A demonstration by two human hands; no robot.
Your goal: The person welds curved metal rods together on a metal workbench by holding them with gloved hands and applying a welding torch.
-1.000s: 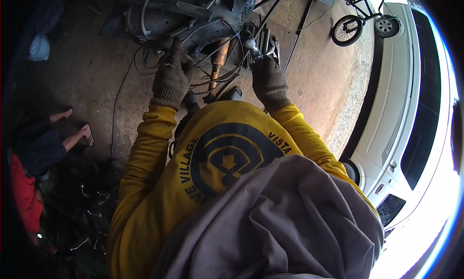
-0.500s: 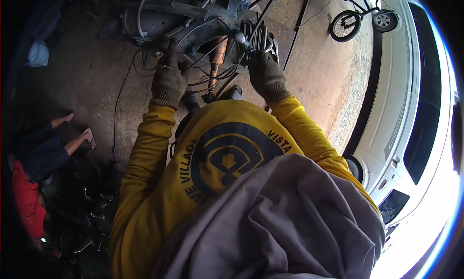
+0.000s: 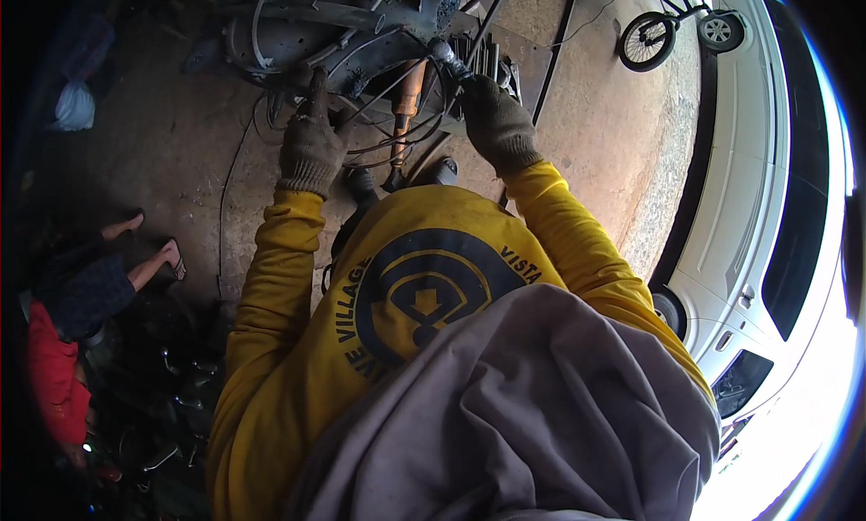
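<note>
Both my hands wear brown knit work gloves. My left hand (image 3: 312, 142) is at the near edge of a dark metal frame (image 3: 311, 20), its index finger stretched up along the edge and its thumb apart; nothing shows in its grip. My right hand (image 3: 497, 127) is closed around a torch-like tool (image 3: 449, 59) with a pale, rounded head. That head points up and left, close to the frame; whether it touches cannot be told. Dark cables (image 3: 397, 144) loop between my hands. Behind them an orange stand-like piece (image 3: 409, 90) stands under the frame.
Several metal bars (image 3: 487, 61) lie right of the frame. A bicycle (image 3: 647, 42) and a white van (image 3: 722, 223) stand at the right. On the left a person in a red top (image 3: 56, 359) sits or lies beside dark clutter (image 3: 162, 413). A white bag (image 3: 74, 106) is far left.
My right hand and its tool have shifted slightly up and left against the frame. My left hand keeps nearly the same pose. The whole view has shifted slightly.
</note>
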